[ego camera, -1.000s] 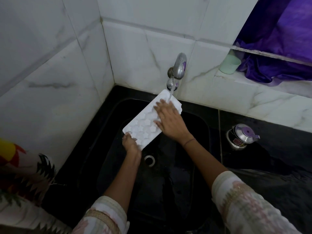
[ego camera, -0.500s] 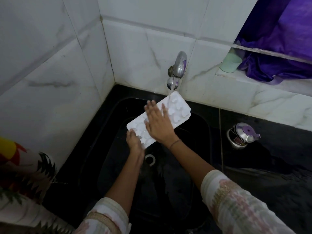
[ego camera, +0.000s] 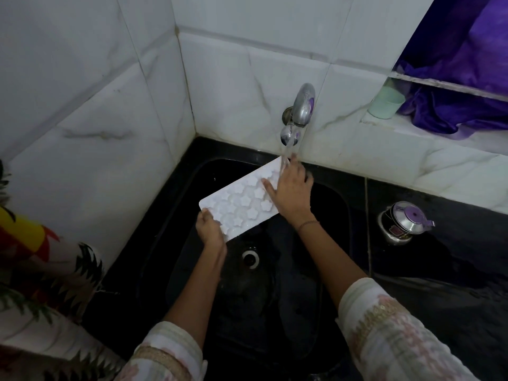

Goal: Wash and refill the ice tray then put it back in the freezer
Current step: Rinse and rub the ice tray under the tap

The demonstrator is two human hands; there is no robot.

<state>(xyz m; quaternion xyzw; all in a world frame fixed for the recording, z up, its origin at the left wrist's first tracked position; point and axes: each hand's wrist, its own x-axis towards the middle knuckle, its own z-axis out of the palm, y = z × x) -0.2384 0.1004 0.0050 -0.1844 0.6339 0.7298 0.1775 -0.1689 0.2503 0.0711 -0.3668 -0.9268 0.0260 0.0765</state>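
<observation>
A white ice tray (ego camera: 242, 202) with flower-shaped cells is held tilted over the black sink (ego camera: 324, 284), its far end under the running steel tap (ego camera: 301, 111). My left hand (ego camera: 210, 228) grips the tray's near left corner. My right hand (ego camera: 291, 191) lies flat, fingers spread, on the tray's far right part, where the stream of water falls on it.
White marble tiles wall in the sink at the back and left. A steel pot with a purple-knobbed lid (ego camera: 402, 222) stands on the wet black counter at right. A pale green cup (ego camera: 386, 101) and purple cloth (ego camera: 461, 92) sit on the ledge above. The drain (ego camera: 250, 258) lies below the tray.
My right hand has slid from the tray's middle up to its far end under the tap. The tray has tilted and shifted slightly; my left hand keeps its grip.
</observation>
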